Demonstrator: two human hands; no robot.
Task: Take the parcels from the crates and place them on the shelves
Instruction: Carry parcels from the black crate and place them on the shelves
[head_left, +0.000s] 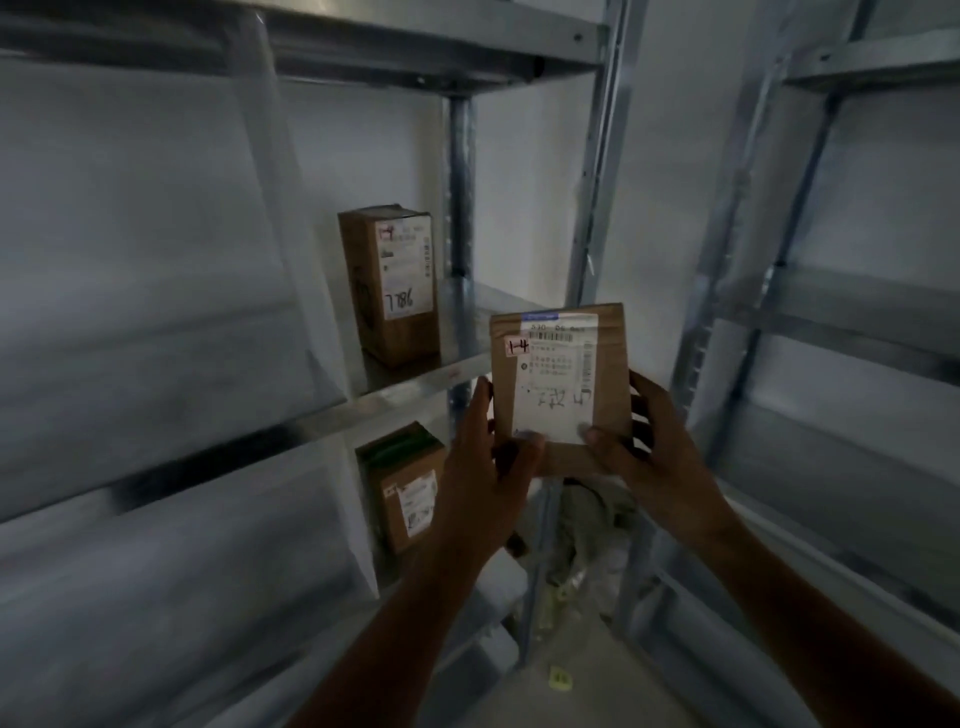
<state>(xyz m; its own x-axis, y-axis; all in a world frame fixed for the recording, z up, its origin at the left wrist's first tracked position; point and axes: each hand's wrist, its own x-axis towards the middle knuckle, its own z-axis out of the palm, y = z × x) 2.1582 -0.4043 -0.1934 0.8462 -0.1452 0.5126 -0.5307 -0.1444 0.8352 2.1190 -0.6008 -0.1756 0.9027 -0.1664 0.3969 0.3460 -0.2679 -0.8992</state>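
Note:
A small brown cardboard parcel (560, 364) with a white label and a pink tag marked 14 is held up in front of the metal shelving. My left hand (485, 467) grips its lower left edge, thumb on the label. My right hand (649, 457) grips its lower right corner, thumb on the front. The parcel hangs just right of the middle shelf (311, 421), level with its front edge. On that shelf a tall brown box (389, 286) marked 7786 stands upright. One shelf lower stands another brown box (408, 488) with green tape on top.
A steel upright (597, 208) of the left rack rises right behind the held parcel. A second rack (831, 338) stands to the right. Between the racks, crumpled plastic wrap (587, 551) lies on the floor, and a small yellow sticker (560, 678) lies nearer to me.

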